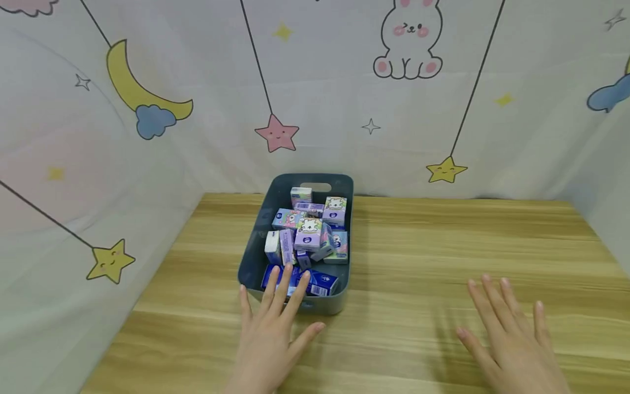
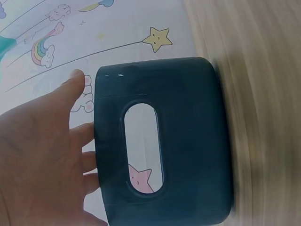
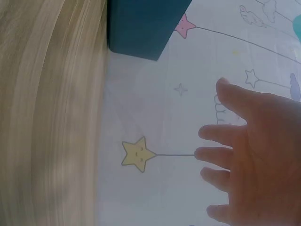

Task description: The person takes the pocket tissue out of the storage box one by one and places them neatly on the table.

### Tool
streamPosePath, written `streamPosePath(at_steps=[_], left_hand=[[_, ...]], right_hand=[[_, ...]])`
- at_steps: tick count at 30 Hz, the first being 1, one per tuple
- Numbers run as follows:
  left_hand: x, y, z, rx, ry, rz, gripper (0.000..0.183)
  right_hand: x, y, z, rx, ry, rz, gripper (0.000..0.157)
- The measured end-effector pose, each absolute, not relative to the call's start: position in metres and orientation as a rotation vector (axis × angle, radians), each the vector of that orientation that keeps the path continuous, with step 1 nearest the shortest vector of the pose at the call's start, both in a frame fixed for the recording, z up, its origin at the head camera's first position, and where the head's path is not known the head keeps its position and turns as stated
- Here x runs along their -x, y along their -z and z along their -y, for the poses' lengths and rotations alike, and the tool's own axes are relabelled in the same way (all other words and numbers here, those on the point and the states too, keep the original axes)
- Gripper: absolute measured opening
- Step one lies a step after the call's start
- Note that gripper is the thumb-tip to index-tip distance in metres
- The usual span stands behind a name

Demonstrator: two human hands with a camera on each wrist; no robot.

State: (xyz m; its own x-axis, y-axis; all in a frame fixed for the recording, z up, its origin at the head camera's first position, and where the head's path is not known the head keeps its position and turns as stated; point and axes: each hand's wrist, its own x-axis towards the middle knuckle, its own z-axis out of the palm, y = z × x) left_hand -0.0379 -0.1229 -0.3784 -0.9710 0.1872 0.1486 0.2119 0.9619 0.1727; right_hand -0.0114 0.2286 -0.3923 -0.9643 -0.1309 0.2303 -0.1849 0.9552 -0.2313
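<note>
A dark teal plastic basket (image 1: 256, 257) stands on the table, filled with several small tissue packs. Purple and white packs with a cartoon animal, such as the tissue pack (image 1: 309, 234), lie heaped in its middle and far part. Dark blue packs (image 1: 320, 282) lie at the near end. My left hand (image 1: 273, 334), fingers spread, hovers by the basket's near end; in the left wrist view the basket's end wall (image 2: 188, 141) with its oval handle hole stands beside the fingers. My right hand (image 1: 517, 342) is held above the table, apart from the basket, with fingers spread and holding nothing.
The wood-grain table (image 1: 443, 246) reaches back to a white cloth backdrop (image 1: 334, 98) printed with stars, a moon and a rabbit. More of the cloth hangs at the left and right sides. The basket's far end stands close to the back cloth.
</note>
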Motion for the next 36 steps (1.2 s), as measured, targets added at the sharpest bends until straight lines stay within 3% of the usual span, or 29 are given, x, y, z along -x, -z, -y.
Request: streamPosePath(at_steps=[21, 36], left_hand=[[0.038, 0.377, 0.124, 0.325, 0.292, 2.967, 0.074], [0.049, 0.374, 0.125, 0.260, 0.310, 2.956, 0.072]], right_hand=[[0.015, 0.389, -0.229, -0.296, -0.380, 2.911, 0.077], [0.038, 0.372, -0.212, -0.455, -0.522, 2.739, 0.084]])
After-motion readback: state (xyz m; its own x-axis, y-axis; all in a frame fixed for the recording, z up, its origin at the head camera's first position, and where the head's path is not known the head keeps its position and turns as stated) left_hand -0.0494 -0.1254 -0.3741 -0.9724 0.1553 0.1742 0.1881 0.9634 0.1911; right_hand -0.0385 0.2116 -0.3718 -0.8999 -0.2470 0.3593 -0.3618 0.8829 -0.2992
